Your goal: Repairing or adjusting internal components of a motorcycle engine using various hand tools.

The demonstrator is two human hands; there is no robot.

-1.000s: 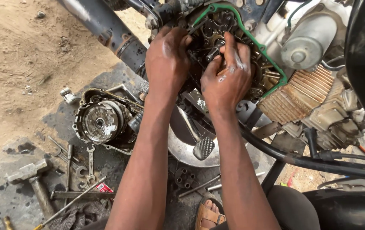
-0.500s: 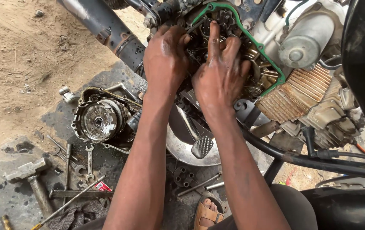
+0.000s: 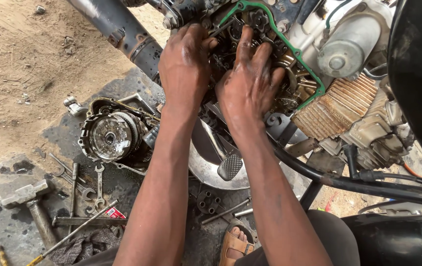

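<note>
The big grimy motorcycle engine with its rusty ribbed metal cylinder fills the scene from twelve to three o'clock, its side cover off so that the dark oily gears and shafts of the open crankcase show inside a thin green gasket running round the rim. A thick black exhaust pipe slants away at eleven o'clock. My left hand sits at twelve o'clock, fingers curled down into the crankcase parts; whether it pinches anything I cannot tell. My right hand lies just beside it toward one o'clock, fingers spread and pressed flat against the gear cluster, the forefinger stretched up to the top of the case; the two hands are close but apart. At nine o'clock the round silvery clutch assembly lies on the oil-stained concrete slab. Below my wrists, near the centre, a curved polished metal cover rests under the checkered steel footpeg. At seven o'clock sit a grey steel hammer and several open-ended spanners. At six o'clock my foot in a tan sandal shows.
</note>
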